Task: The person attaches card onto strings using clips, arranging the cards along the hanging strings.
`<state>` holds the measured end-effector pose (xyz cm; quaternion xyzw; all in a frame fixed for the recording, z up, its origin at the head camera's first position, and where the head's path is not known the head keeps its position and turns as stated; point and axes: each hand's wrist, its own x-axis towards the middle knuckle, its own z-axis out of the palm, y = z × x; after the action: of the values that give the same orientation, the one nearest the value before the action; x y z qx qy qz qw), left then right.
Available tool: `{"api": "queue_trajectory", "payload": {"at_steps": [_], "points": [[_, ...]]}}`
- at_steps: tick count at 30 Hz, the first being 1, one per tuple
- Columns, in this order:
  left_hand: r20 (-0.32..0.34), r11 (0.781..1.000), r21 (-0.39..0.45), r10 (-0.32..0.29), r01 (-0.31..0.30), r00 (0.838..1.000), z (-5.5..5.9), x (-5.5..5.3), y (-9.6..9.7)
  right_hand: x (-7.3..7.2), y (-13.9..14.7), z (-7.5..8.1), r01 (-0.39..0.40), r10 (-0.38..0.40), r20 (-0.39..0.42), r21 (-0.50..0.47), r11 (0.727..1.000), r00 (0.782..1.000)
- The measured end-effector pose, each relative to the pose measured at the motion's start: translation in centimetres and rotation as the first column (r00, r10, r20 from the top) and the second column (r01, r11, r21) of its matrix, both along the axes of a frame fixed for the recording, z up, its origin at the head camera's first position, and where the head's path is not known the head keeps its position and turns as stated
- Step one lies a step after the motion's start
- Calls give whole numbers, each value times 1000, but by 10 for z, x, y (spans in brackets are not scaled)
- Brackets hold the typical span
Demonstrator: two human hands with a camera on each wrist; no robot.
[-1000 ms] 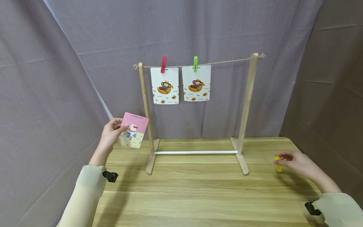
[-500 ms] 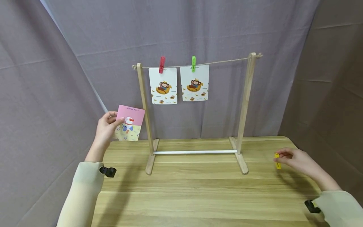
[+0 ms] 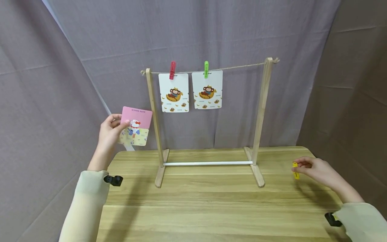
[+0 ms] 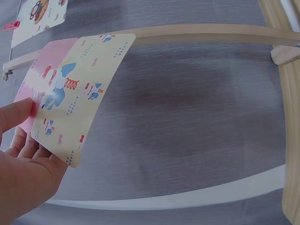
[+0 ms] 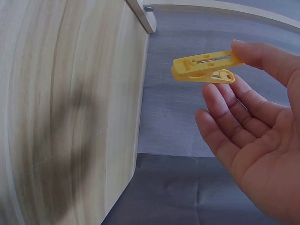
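My left hand (image 3: 110, 134) pinches a pink and yellow cartoon card (image 3: 139, 116) by its left edge, thumb in front and fingers behind. The card is held up beside the rack's left post; in the left wrist view the card (image 4: 89, 93) appears tilted. My right hand (image 3: 317, 171) pinches a yellow clothespin (image 3: 295, 170) above the table's right side. In the right wrist view the thumb and fingertips are at one end of the clothespin (image 5: 206, 65). Two white monkey cards, a left card (image 3: 178, 80) and a right card (image 3: 211, 80), hang from the twine.
A wooden rack (image 3: 261, 114) stands on the wooden table (image 3: 205, 208), with twine (image 3: 242, 67) tied between its posts and a white bar (image 3: 205, 163) low down. A red clothespin (image 3: 172, 70) and a green clothespin (image 3: 206, 69) grip the hanging cards. Grey curtains (image 3: 121, 33) surround the table.
My left hand has lifted the pink and yellow card upward and a little left. My right hand with the yellow clothespin has stayed nearly still.
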<state>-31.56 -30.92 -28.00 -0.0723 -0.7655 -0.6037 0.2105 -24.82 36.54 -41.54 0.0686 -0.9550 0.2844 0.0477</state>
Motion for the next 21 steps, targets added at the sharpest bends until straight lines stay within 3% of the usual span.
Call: {"api": "queue_trajectory", "payload": {"at_steps": [7,21], "points": [[-18,997,79,-15,17,1000,8,-1,1,-2,-1,2,0,0,2,8,1000,1000],[-43,998,57,-34,37,998,19,-1,11,-3,-3,10,-7,7,-2,3,1000,1000]]}}
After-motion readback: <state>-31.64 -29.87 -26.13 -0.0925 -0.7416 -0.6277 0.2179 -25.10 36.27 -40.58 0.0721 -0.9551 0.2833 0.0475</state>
